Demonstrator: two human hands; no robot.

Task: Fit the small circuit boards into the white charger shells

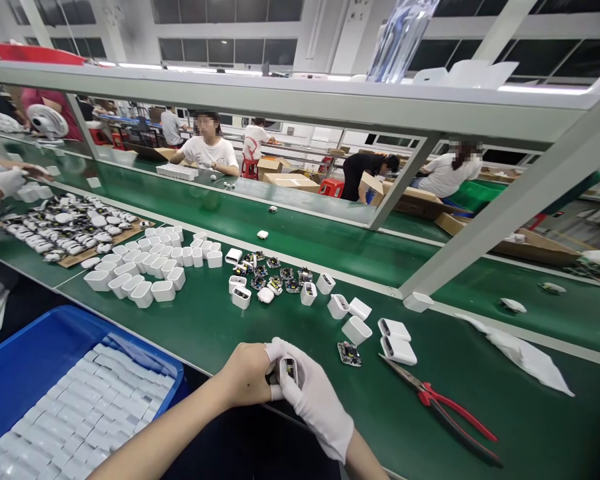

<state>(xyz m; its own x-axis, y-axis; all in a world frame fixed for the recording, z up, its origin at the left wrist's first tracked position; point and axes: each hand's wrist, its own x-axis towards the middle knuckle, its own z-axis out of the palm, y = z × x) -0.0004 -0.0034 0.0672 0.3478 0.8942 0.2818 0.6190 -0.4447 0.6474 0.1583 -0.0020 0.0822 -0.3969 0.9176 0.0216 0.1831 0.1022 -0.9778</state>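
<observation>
Near the bench's front edge, my right hand [316, 395], in a white glove, is closed around a white plastic charger housing [289, 369] with its open end up. Part of a circuit board shows inside that housing. My left hand [249, 373], mostly bare with white coverings on its fingers, pinches the same housing from the left; its fingertips are partly hidden. Close by on the right lie a bare circuit board [349, 354] and red-handled long-nose pliers [425, 393]. Beyond my hands stand several housings [339, 306], some with boards inside.
Loose boards [275, 285] and rows of white housings [153, 263] cover the bench left and ahead. A blue bin [75, 320] of white parts sits at lower left. A slanted shelf post [500, 160] rises at right. A co-worker's gloved hand [3, 180] is far left.
</observation>
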